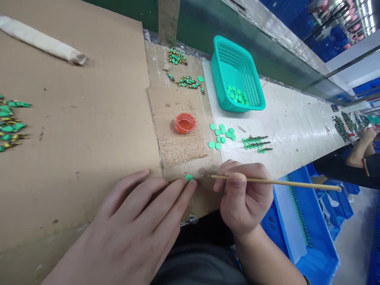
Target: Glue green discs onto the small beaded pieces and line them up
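My left hand [139, 221] lies flat on the brown cardboard [74, 130], fingers stretched out, fingertips pressing on a small green disc [189, 177] near the front edge. My right hand [243, 198] is closed round a thin wooden stick [276, 182], held level, its tip pointing left and ending just right of the disc. A small round red cup [185, 122] stands on a cardboard piece strewn with tiny tan grains [181, 148]. More loose green discs [221, 135] lie to the right of the cup.
A teal mesh basket [237, 75] with several green discs stands at the back. Stacked green discs on rods [255, 144] lie on the white bench. Green and yellow parts [182, 69] lie behind, others at the far left [12, 124]. Another person's arm [360, 152] shows right. Blue crates [308, 225] sit below.
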Demonstrator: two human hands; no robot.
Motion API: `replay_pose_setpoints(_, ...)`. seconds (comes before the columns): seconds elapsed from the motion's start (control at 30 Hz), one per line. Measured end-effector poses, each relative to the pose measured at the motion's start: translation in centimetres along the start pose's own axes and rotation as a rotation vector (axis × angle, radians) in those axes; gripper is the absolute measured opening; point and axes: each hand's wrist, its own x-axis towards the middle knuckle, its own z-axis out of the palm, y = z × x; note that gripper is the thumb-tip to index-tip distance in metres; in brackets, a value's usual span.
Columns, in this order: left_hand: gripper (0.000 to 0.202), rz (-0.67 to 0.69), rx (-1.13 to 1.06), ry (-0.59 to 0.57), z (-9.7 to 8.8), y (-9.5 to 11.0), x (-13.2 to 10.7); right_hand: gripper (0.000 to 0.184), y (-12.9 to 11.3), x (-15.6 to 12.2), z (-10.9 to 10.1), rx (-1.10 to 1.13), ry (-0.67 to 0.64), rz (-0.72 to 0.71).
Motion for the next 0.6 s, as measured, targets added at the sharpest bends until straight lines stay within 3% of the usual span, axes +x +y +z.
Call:
replay_pose_setpoints(0.13, 0.046, 0.098, 0.109, 0.041, -0.7, 0.1, 1.8, 0.015, -0.5, -1.0, -1.4, -0.03, 0.01, 0.098)
replay_pose_setpoints(0.27, 0.029, 0.135, 0.057, 0.067, -1.5, 0.1, 2.9, 0.017, -1.4, -1.3, -2.8, -0.1, -0.185, 0.174)
replay_pose_setpoints(0.43, 0.026, 0.156, -0.02, 0.205, -2.9, 0.0, 2.1, 0.018, -1.0, -0.2, -2.1, -0.186, -0.437, -0.05)
replay_pose_setpoints(0.5, 0.027, 0.15, -0.012, 0.293, -4.3, 0.4, 0.8, 0.018, -0.5, 0.1, -1.5, -0.179, -0.482, -0.12)
replay_pose_setpoints(0.6, 0.031, 0.11, 0.073, 0.322, -7.0, 1.8, -1.7, 0.017, -0.4, -0.2, -0.9, -0.17, -0.517, -0.177)
